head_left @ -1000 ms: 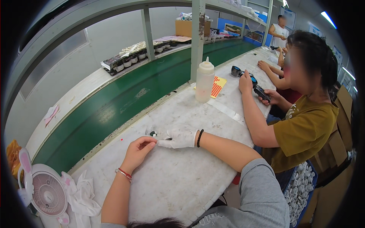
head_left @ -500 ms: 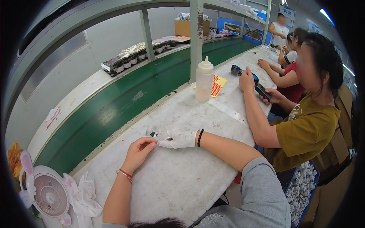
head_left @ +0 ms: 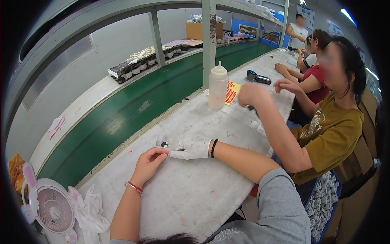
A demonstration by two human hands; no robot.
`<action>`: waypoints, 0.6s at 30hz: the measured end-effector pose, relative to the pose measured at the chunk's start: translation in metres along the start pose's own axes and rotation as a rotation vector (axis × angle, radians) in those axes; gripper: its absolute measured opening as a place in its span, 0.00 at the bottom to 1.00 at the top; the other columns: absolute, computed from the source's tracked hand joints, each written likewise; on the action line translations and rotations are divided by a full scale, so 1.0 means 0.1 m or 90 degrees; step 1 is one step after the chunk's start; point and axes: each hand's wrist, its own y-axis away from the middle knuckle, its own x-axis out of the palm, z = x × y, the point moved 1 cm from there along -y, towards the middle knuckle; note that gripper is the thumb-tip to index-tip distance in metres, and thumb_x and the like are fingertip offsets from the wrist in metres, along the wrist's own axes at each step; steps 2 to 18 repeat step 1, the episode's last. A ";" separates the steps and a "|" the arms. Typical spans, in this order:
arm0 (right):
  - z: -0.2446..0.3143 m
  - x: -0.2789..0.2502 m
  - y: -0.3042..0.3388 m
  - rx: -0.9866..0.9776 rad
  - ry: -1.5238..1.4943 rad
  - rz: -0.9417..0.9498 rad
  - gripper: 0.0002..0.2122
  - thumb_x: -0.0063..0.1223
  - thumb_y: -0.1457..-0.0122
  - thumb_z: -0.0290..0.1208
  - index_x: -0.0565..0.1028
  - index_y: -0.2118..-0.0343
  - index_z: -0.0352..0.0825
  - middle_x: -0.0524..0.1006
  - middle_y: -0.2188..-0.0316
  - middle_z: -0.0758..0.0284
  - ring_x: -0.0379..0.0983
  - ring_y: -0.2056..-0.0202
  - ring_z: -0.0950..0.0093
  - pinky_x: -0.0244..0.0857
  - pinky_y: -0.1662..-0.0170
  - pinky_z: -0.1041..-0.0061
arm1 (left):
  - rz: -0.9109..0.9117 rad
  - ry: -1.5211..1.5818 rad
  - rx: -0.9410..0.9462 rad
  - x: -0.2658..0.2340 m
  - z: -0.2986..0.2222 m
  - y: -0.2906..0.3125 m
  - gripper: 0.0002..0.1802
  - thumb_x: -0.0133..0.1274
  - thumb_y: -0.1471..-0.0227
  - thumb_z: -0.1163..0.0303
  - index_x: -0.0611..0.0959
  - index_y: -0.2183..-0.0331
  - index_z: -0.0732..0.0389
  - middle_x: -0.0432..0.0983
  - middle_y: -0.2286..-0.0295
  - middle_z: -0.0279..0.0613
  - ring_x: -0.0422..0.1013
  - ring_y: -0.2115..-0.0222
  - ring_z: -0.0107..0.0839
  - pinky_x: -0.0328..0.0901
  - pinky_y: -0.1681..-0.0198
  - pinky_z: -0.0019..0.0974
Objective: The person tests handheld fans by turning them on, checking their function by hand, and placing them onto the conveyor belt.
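Note:
My bare left hand (head_left: 152,160) rests on the whitish worktop (head_left: 183,191), its fingers curled and the thumb closed against them. Whatever may be between those fingertips is too small to make out. Against these fingertips lies the tip of the thumb of my right hand (head_left: 194,147), in a white glove. That thumb stretches out apart from the other gloved fingers, and I see nothing held there. Just beyond the hands is a small dark green and white piece (head_left: 164,144). A tiny red dot (head_left: 131,151) is on the worktop, left of it.
A squeeze bottle (head_left: 218,87) stands beside a yellow sheet of red stickers (head_left: 232,93). A green conveyor belt (head_left: 122,118) runs behind the worktop. A pink-and-white fan (head_left: 53,212) is at the left. A co-worker's arm (head_left: 276,122) reaches over the worktop at right, near a black handheld device (head_left: 258,77).
The co-worker at right has let go of the black device, which now lies on the worktop, and their arm has moved nearer to me. My hands have stayed in place.

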 end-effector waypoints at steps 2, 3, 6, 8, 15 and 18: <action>0.02 -0.03 0.01 0.010 -0.001 0.018 0.21 0.46 0.47 0.51 0.76 0.80 0.36 0.75 0.81 0.58 0.72 0.76 0.62 0.64 0.70 0.66 | 0.000 0.000 -0.001 0.00 0.00 0.00 0.08 0.51 0.48 0.71 0.79 0.65 0.63 0.74 0.69 0.32 0.67 0.68 0.19 0.62 0.62 0.24; 0.02 -0.03 0.01 0.010 -0.001 0.018 0.21 0.46 0.47 0.51 0.76 0.80 0.36 0.75 0.81 0.58 0.72 0.76 0.62 0.64 0.70 0.66 | 0.000 0.000 -0.001 0.00 0.00 0.00 0.08 0.51 0.48 0.71 0.79 0.65 0.63 0.74 0.69 0.32 0.67 0.68 0.19 0.62 0.62 0.24; 0.02 -0.03 0.01 0.010 -0.001 0.018 0.21 0.46 0.47 0.51 0.76 0.80 0.36 0.75 0.81 0.58 0.72 0.76 0.62 0.64 0.70 0.66 | 0.000 0.000 -0.001 0.00 0.00 0.00 0.08 0.51 0.48 0.71 0.79 0.65 0.63 0.74 0.69 0.32 0.67 0.68 0.19 0.62 0.62 0.24; 0.02 -0.03 0.01 0.010 -0.001 0.018 0.21 0.46 0.47 0.51 0.76 0.80 0.36 0.75 0.81 0.58 0.72 0.76 0.62 0.64 0.70 0.66 | 0.000 0.000 -0.001 0.00 0.00 0.00 0.08 0.51 0.48 0.71 0.79 0.65 0.63 0.74 0.69 0.32 0.67 0.68 0.19 0.62 0.62 0.24; 0.02 -0.03 0.01 0.010 -0.001 0.018 0.21 0.46 0.47 0.51 0.76 0.80 0.36 0.75 0.81 0.58 0.72 0.76 0.62 0.64 0.70 0.66 | 0.000 0.000 -0.001 0.00 0.00 0.00 0.08 0.51 0.48 0.71 0.79 0.65 0.63 0.74 0.69 0.32 0.67 0.68 0.19 0.62 0.62 0.24; 0.02 -0.03 0.01 0.010 -0.001 0.018 0.21 0.46 0.47 0.51 0.76 0.80 0.36 0.75 0.81 0.58 0.72 0.76 0.62 0.64 0.70 0.66 | 0.000 0.000 -0.001 0.00 0.00 0.00 0.08 0.51 0.48 0.71 0.79 0.65 0.63 0.74 0.69 0.32 0.67 0.68 0.19 0.62 0.62 0.24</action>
